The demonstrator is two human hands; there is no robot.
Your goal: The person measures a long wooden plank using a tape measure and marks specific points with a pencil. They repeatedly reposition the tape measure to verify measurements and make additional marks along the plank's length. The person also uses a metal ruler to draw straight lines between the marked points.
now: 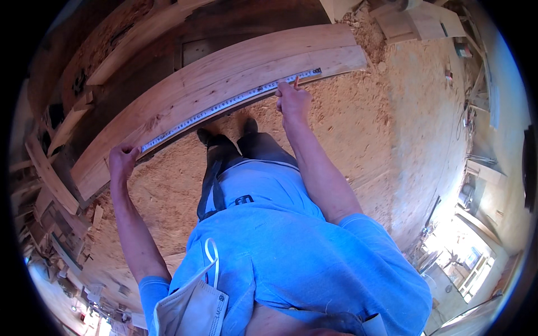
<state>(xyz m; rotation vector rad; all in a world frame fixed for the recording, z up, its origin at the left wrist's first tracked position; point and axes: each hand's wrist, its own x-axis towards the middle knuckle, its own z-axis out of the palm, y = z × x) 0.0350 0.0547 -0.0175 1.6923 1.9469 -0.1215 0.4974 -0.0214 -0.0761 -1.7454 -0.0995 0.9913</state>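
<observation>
A white tape measure blade (224,105) lies stretched along the near edge of a long wooden board (168,95). At its left end my left hand (123,161) is closed, thumb and fingers pinching the blade by the board's edge. My right hand (294,103) is closed near the blade's far right part, its fingers at the board's edge. A thin orange stick, seemingly a pencil (296,82), pokes up from its grip. The blade runs a little past this hand to a dark end. Whether the right fingers also press the blade is hard to tell.
Sawdust and shavings cover the floor (347,129) around my feet. More planks (140,42) lie beyond the board, and offcuts (53,173) are piled at the left. Wooden pieces (420,23) stand at the far right. A face mask (193,308) hangs at my chest.
</observation>
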